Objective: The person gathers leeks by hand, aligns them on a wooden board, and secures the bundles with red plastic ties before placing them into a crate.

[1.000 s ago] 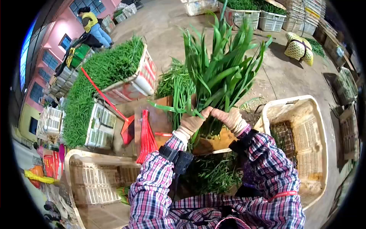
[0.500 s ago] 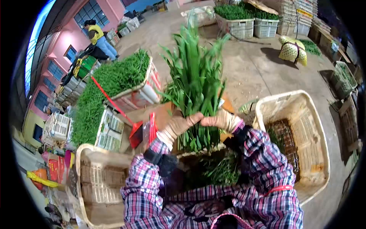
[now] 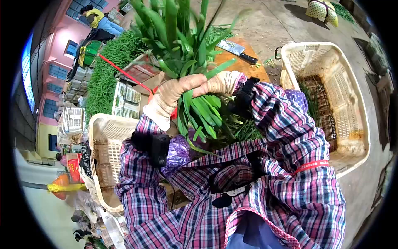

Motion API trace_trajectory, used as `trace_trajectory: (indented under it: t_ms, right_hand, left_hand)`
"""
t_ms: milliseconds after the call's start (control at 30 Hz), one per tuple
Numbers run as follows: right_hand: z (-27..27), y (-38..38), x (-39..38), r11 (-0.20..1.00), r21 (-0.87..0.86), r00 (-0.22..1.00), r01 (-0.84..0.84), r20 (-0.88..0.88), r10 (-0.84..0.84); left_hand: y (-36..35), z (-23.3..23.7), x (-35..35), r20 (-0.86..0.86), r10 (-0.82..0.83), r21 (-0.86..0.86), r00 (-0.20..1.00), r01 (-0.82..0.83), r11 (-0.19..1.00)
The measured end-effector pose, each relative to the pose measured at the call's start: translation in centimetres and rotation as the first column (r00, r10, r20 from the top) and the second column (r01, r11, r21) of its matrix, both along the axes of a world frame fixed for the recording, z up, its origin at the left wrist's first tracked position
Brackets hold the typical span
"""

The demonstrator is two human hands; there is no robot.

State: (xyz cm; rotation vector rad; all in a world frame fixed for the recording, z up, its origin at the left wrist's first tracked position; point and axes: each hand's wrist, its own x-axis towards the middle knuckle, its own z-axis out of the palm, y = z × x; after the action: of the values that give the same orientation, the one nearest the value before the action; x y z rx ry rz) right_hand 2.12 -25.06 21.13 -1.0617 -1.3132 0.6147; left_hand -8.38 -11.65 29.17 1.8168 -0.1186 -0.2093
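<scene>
A bunch of long-leaved greens (image 3: 174,37) stands upright in front of my chest, gripped around its middle by both hands. My left hand (image 3: 174,93), in a beige covering with bare fingertips, wraps it from the left. From the right, my right hand (image 3: 217,84) closes on the same bunch, the fingers of the two hands meeting. Lower leaves hang beneath the hands, above loose greens (image 3: 248,130) near my lap. Beyond my right hand, a cleaver (image 3: 234,48) with a black handle lies on a wooden board (image 3: 238,66).
A pale plastic crate (image 3: 352,79) stands at my right with some greens inside; another crate (image 3: 93,128) is at my left. Heaped greens (image 3: 99,79) and a red pole (image 3: 124,74) lie ahead left. A person in a yellow vest (image 3: 95,18) bends farther back.
The view has tipped downward. The bunch has come closer to me and leans slightly left, still in both hands. The cleaver on the board has come into sight.
</scene>
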Motion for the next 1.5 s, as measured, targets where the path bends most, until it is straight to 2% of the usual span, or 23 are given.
trace_trajectory:
  t_ms: [33,67,133,167,267,333,367,433,467,500,600,700,800,833,900,967,1033,1067,1167,1233,1300,1367,1500]
  right_hand:
    - [0.8,-0.4,-1.1,0.998,0.034,0.995,-0.045,-0.089,0.048]
    - [1.4,-1.1,-2.3,1.000,0.003,0.993,0.003,-0.118,-0.003]
    - [0.3,-1.7,-2.5,0.929,-0.201,0.881,-0.311,-0.426,0.203]
    - [-1.9,-1.0,-2.0,0.894,-0.292,0.896,-0.340,-0.388,0.214]
    - [-6.5,-1.6,-2.6,0.913,-0.346,0.976,-0.217,-0.100,0.194]
    - [-6.7,-3.1,-3.2,0.878,-0.459,0.988,-0.136,-0.003,0.152]
    - [-5.6,-3.8,-3.1,0.763,-0.624,0.976,-0.170,-0.002,0.216]
    - [-7.7,-4.3,-4.4,0.825,-0.539,0.984,-0.168,-0.139,0.110]
    - [-8.0,-4.6,-4.0,0.687,-0.719,0.990,-0.109,-0.018,0.139]
    - [-7.5,-5.2,-4.7,0.615,-0.778,0.973,-0.128,-0.219,-0.074]
    - [-10.8,-5.8,-3.9,0.795,-0.586,0.910,-0.158,-0.399,-0.113]
    - [-10.4,-8.2,-2.9,0.782,-0.620,0.976,-0.063,-0.203,-0.081]
    - [-10.2,-10.1,-2.2,0.646,-0.754,0.993,0.120,0.081,-0.089]
    - [-9.9,-10.2,-1.9,0.563,-0.782,0.917,0.267,0.387,0.103]
    - [-7.6,-10.3,-3.0,0.557,-0.743,0.784,0.371,0.572,0.241]
    - [-6.3,-8.6,-4.0,0.625,-0.659,0.786,0.419,0.607,0.113]
    - [-7.4,-7.2,-5.0,0.858,-0.461,0.974,0.225,0.108,-0.198]
    - [-7.6,-6.2,-4.8,0.887,-0.447,0.984,0.112,-0.074,-0.162]
    - [-7.2,-2.8,-6.1,0.949,-0.312,0.928,-0.042,-0.364,-0.079]
    - [-4.3,-2.0,-8.4,0.951,-0.261,0.735,-0.164,-0.675,-0.059]
    - [-6.0,0.1,-9.0,0.974,-0.219,0.644,-0.049,-0.753,-0.137]
    - [-5.9,0.3,-8.8,0.955,-0.294,0.625,-0.041,-0.753,-0.206]
    - [-5.3,-2.4,-7.7,0.875,-0.483,0.730,0.012,-0.594,-0.337]
  left_hand:
    - [-1.0,0.9,-0.7,-0.060,0.157,0.053,0.986,-0.154,0.987]
    - [-1.7,1.5,-1.7,-0.124,0.205,-0.114,0.971,-0.219,0.969]
    - [-1.0,2.1,-2.3,-0.300,0.244,-0.347,0.922,-0.344,0.873]
    - [-0.4,1.8,-2.5,-0.162,0.321,-0.412,0.933,-0.360,0.837]
    - [3.1,2.9,-4.4,-0.174,0.295,-0.620,0.939,-0.337,0.709]
    - [4.1,4.2,-5.7,-0.038,0.316,-0.585,0.948,-0.278,0.762]
    - [5.0,4.2,-6.2,0.014,0.348,-0.581,0.937,-0.275,0.766]
    - [5.5,4.7,-7.3,0.047,0.272,-0.676,0.961,-0.170,0.717]
    - [6.9,4.4,-7.6,0.078,0.291,-0.713,0.954,-0.151,0.685]
    - [7.7,4.4,-7.8,0.107,0.311,-0.747,0.944,-0.130,0.651]
    - [10.6,3.9,-9.5,0.131,0.397,-0.726,0.908,-0.185,0.662]
    - [12.4,3.9,-10.8,0.234,0.464,-0.734,0.854,-0.158,0.661]
    - [14.1,3.4,-12.0,0.214,0.692,-0.749,0.690,-0.339,0.570]
    - [14.3,3.4,-12.3,0.217,0.734,-0.757,0.644,-0.364,0.543]
    - [14.6,3.1,-12.8,0.191,0.775,-0.744,0.603,-0.426,0.515]
    - [14.6,2.6,-12.9,0.146,0.830,-0.758,0.539,-0.477,0.444]
    - [15.0,2.0,-13.1,0.145,0.823,-0.769,0.549,-0.461,0.443]
    - [15.3,1.7,-13.0,0.140,0.814,-0.773,0.564,-0.451,0.445]
    - [16.3,0.4,-12.9,0.098,0.801,-0.789,0.590,-0.444,0.424]
    - [16.8,-0.7,-12.6,0.066,0.801,-0.801,0.595,-0.447,0.398]
    - [17.2,-1.8,-12.7,-0.036,0.726,-0.884,0.686,-0.361,0.298]
    - [17.4,-2.8,-12.8,-0.061,0.756,-0.888,0.652,-0.381,0.256]
    - [16.5,-3.8,-13.1,-0.080,0.822,-0.854,0.563,-0.464,0.235]
